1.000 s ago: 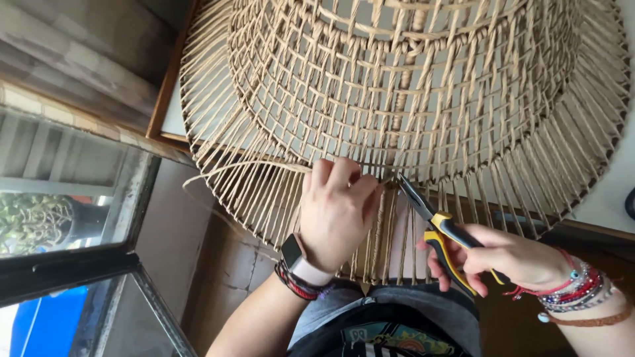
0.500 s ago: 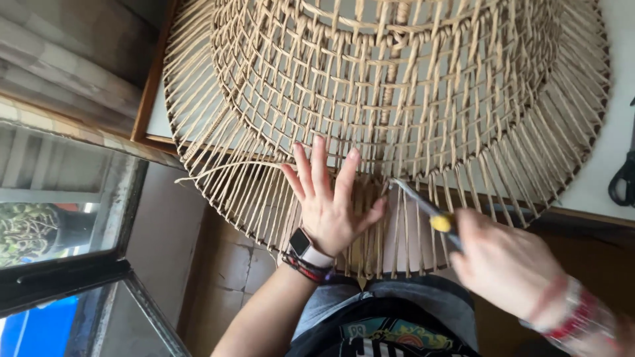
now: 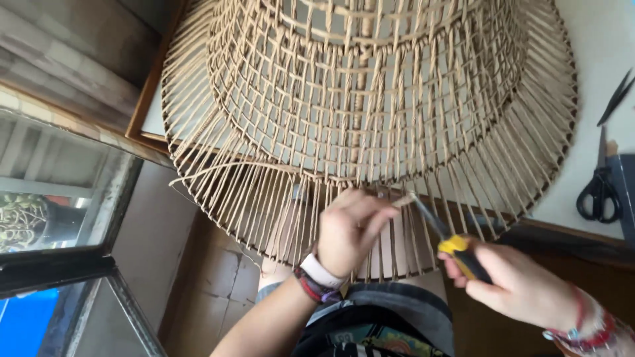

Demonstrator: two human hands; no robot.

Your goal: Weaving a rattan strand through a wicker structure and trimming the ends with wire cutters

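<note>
While our left hand (image 3: 350,231) pinches what looks like a loose cane strand at the woven rattan lampshade (image 3: 370,119) on the table, our right hand (image 3: 522,287) grips yellow-handled pliers (image 3: 446,238) beside it; black scissors (image 3: 602,188) lie nearby.

Large woven rattan shade (image 3: 370,112), open lattice body with loose upright spokes at its lower rim, lying on a white table (image 3: 595,53). Left hand (image 3: 350,228), wearing a watch and bracelets at the wrist, pinches a strand end at the rim; right hand (image 3: 522,284) grips yellow-and-black-handled pliers (image 3: 443,231), tip meeting that strand. Black scissors (image 3: 600,178) lie on the table, well apart to the right.
</note>
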